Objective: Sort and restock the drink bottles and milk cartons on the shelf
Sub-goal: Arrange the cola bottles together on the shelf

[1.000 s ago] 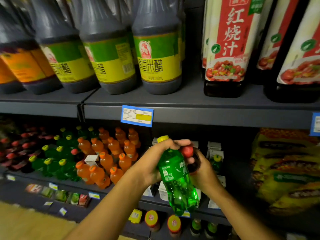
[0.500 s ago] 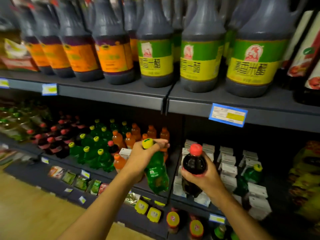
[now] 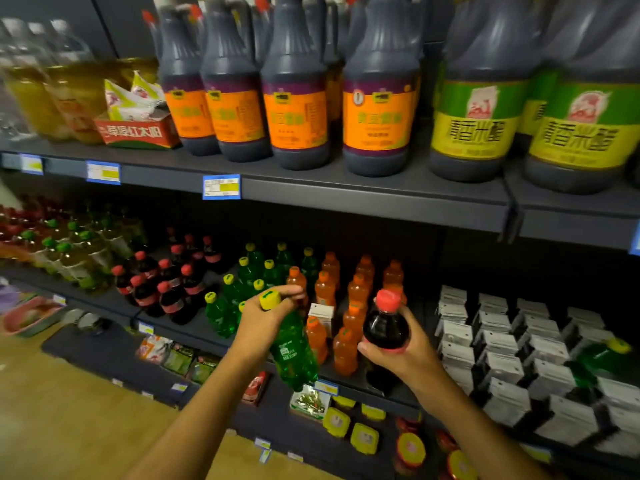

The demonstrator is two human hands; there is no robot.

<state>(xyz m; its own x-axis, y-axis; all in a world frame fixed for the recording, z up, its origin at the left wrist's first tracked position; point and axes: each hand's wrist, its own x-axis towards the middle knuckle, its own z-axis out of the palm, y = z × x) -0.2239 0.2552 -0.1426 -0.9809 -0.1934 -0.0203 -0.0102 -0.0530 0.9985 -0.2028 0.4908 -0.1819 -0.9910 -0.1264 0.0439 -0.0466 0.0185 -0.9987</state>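
A green bottle (image 3: 294,351) hangs tilted in front of the drinks shelf (image 3: 207,336), the left hand (image 3: 263,320) curled round its neck, near the green row it likely belongs to. Just right, the right hand (image 3: 403,348) cups a dark cola bottle (image 3: 384,327), whose matching row (image 3: 162,289) stands farther left. White milk cartons (image 3: 502,344) fill the right.

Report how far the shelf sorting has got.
Done: cola, green and orange bottles stand grouped by colour. In hand: left hand holds a green soda bottle, right hand a dark cola bottle. Left: shelve both; a milk carton sits among the orange bottles, a green bottle among the cartons.
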